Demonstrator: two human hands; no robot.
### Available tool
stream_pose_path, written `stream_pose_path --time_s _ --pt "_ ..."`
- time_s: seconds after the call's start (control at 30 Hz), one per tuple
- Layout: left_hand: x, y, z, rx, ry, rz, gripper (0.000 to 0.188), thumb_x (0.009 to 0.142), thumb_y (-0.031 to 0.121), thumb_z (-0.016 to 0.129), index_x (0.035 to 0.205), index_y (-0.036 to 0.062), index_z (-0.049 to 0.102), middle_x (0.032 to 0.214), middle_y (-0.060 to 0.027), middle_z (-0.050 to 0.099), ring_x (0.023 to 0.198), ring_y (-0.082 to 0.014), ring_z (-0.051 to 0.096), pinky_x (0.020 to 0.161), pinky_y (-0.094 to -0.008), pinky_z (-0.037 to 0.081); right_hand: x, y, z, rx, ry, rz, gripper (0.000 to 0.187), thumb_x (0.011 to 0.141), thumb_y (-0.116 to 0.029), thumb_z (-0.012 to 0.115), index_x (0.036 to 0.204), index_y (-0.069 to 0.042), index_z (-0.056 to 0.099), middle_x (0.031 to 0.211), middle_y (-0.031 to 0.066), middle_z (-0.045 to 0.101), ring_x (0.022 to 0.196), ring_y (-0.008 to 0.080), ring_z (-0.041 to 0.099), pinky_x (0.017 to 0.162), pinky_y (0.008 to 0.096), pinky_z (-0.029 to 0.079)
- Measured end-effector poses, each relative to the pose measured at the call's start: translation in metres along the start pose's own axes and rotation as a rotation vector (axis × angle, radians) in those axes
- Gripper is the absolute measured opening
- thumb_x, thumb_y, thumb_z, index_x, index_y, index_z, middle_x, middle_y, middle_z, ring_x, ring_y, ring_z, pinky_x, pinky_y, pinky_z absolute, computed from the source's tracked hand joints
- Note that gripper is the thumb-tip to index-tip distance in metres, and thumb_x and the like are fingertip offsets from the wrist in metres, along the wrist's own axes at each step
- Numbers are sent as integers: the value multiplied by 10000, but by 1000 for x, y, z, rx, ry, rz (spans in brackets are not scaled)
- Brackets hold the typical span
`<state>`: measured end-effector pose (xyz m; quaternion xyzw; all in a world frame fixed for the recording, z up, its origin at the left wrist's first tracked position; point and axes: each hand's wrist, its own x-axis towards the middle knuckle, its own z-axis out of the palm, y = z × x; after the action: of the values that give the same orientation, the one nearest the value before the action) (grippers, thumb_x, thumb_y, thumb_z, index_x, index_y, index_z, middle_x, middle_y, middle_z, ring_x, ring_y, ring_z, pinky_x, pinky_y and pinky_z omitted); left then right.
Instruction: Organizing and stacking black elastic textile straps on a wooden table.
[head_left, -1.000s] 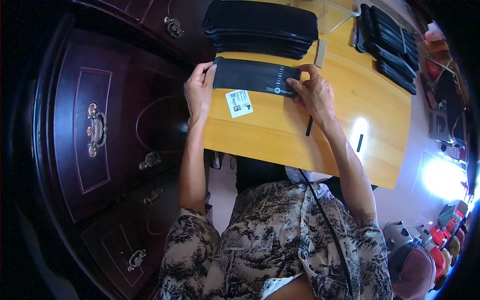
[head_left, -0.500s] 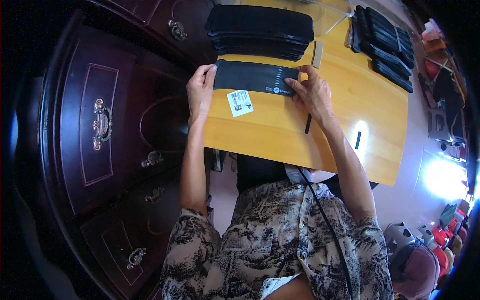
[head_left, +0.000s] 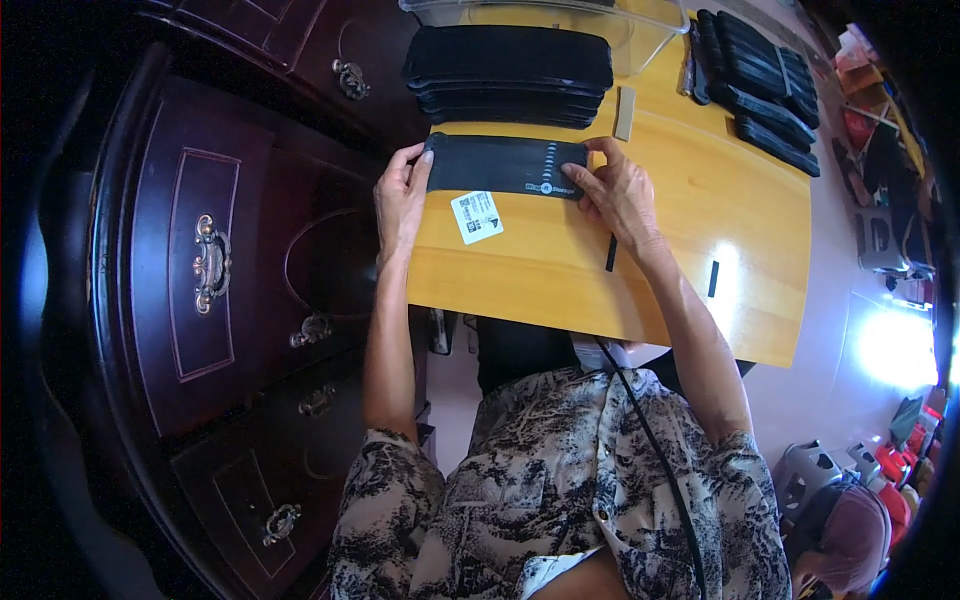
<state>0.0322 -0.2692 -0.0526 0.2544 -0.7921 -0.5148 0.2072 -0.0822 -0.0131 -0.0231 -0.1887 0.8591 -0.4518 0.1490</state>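
A wide, flat black band [head_left: 490,163] with pale printed marks near its right end lies across the wooden table, stretched between my hands. My left hand [head_left: 402,200] pinches its left end, thumb on top. At the right end, my right hand [head_left: 622,195] grips the band between thumb and fingers. Just below the band, a white printed label card [head_left: 477,217] rests on the tabletop. Behind it stands a stack of similar black bands [head_left: 508,75].
The yellow wooden table [head_left: 520,275] carries two short black strips [head_left: 611,254], a tan strip [head_left: 624,113] and a clear plastic bin [head_left: 650,45]. More black bundles [head_left: 755,80] lie at the far right. A dark wooden cabinet [head_left: 210,330] stands close on the left.
The view has shifted slightly, so the table items sit a little differently in the picture. Both hands keep their hold on the band's ends.
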Motion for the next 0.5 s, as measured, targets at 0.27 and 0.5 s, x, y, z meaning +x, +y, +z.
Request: stream_pose_path --time_s 0.27,0.5 --pt "-6 7 2 132 74 36 261 945 242 594 1103 40 645 678 -82 622 604 -88 518 610 -266 452 -1 -5 -3 51 -37 43 396 865 -317 679 1106 -26 561 574 67 642 504 158 632 545 310 490" --pt "-9 9 8 383 155 193 268 976 281 512 1108 86 640 915 -168 689 818 -336 672 690 -393 511 0 -1 -5 121 -54 79 372 890 -325 656 1106 -37 564 585 62 645 499 139 633 482 279 479"
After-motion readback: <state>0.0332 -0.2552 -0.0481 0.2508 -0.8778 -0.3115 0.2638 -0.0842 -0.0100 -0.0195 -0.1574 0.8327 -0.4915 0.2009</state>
